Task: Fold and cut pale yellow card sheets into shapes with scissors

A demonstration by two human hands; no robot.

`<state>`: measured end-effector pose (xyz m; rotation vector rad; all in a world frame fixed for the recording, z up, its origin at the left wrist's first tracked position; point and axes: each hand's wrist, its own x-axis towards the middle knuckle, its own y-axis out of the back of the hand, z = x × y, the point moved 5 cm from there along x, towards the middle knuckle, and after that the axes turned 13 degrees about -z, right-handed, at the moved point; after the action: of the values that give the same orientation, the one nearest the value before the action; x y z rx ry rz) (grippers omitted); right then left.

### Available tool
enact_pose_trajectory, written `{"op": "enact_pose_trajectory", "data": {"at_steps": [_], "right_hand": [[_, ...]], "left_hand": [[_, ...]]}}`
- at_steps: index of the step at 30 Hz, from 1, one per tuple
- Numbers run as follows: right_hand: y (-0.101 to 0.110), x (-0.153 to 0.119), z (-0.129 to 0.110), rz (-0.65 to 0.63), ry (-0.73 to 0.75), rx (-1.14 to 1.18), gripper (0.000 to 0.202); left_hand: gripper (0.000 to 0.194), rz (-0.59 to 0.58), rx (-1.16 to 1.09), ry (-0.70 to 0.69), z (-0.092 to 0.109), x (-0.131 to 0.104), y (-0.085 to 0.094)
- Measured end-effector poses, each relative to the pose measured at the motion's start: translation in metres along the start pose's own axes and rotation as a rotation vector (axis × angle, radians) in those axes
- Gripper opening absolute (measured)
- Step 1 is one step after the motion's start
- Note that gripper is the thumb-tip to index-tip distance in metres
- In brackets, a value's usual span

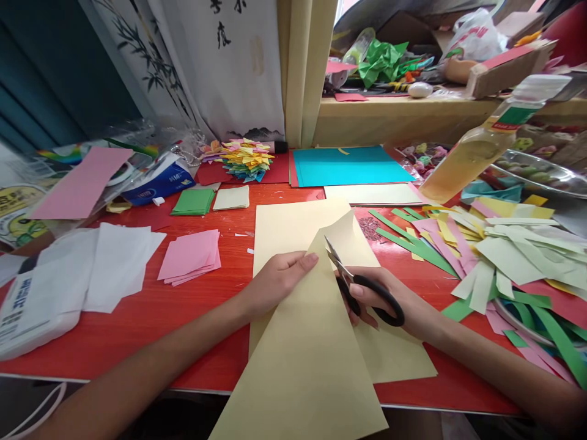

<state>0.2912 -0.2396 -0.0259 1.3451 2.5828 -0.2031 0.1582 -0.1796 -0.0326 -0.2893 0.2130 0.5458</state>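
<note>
My left hand [282, 278] pinches a large cream sheet of paper [307, 360] between thumb and fingers, near its upper left edge. The sheet is tilted, its lower end hanging over the front table edge. In my right hand [385, 293] is a pair of scissors [378, 296] with black handles, fingers through the loops. Its blades are parted a little and lie at the sheet's right side, pointing up and left. Another cream sheet [284, 226] lies flat on the red table beneath both hands. How far the cut runs is hard to see.
Pink squares [190, 256], green squares [192, 201] and white sheets [121, 269] lie to the left. A turquoise sheet [353, 166] and a folded paper piece [247, 159] are at the back. Right are a tilted-looking bottle [477, 146] and heaped paper strips [518, 244].
</note>
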Motion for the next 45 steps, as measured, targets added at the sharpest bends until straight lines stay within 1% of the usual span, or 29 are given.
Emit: {"op": "enact_pose_trajectory", "data": {"at_steps": [2,4,6,8,11,13,19,23,27,33,35,40,45], "right_hand": [[-0.001,0.000,-0.003,-0.002,-0.020,0.010,0.033],[-0.001,0.000,-0.004,-0.005,-0.035,0.027,0.033],[-0.002,0.000,-0.004,-0.010,-0.046,0.042,0.033],[-0.002,0.000,-0.005,-0.008,-0.048,0.042,0.033],[-0.002,0.000,-0.006,0.001,-0.031,0.016,0.034],[-0.002,-0.001,-0.007,0.012,-0.017,0.002,0.034],[-0.002,-0.001,-0.004,0.048,-0.017,-0.013,0.033],[-0.001,-0.001,-0.003,0.073,-0.008,-0.011,0.032],[-0.001,-0.001,-0.001,0.083,-0.017,0.007,0.034],[0.001,0.001,0.007,0.084,0.046,0.003,0.035],[0.002,0.000,0.008,0.102,0.048,-0.010,0.035],[-0.001,-0.003,-0.002,0.143,0.028,-0.063,0.033],[-0.002,-0.004,-0.010,0.162,0.031,-0.051,0.031]], "left_hand": [[0.038,0.073,0.021,-0.031,0.001,0.000,0.004],[0.038,0.096,-0.003,-0.063,0.003,-0.001,0.005],[0.037,0.072,-0.036,-0.064,0.003,-0.001,0.004],[0.038,0.019,-0.050,-0.035,0.003,0.000,0.001],[0.039,-0.061,-0.031,-0.006,0.002,0.000,-0.004],[0.040,-0.090,-0.016,0.003,0.002,0.000,-0.006],[0.041,-0.100,0.054,0.014,0.002,0.000,-0.008],[0.039,-0.119,0.039,-0.004,0.002,0.000,-0.011],[0.039,-0.119,0.057,0.009,0.001,0.001,-0.011],[0.038,-0.136,0.042,0.009,0.002,0.002,-0.013],[0.038,-0.145,0.026,0.004,0.003,0.001,-0.015],[0.039,-0.143,0.013,0.026,0.001,0.001,-0.016],[0.037,-0.159,0.000,0.014,0.001,0.001,-0.017]]}}
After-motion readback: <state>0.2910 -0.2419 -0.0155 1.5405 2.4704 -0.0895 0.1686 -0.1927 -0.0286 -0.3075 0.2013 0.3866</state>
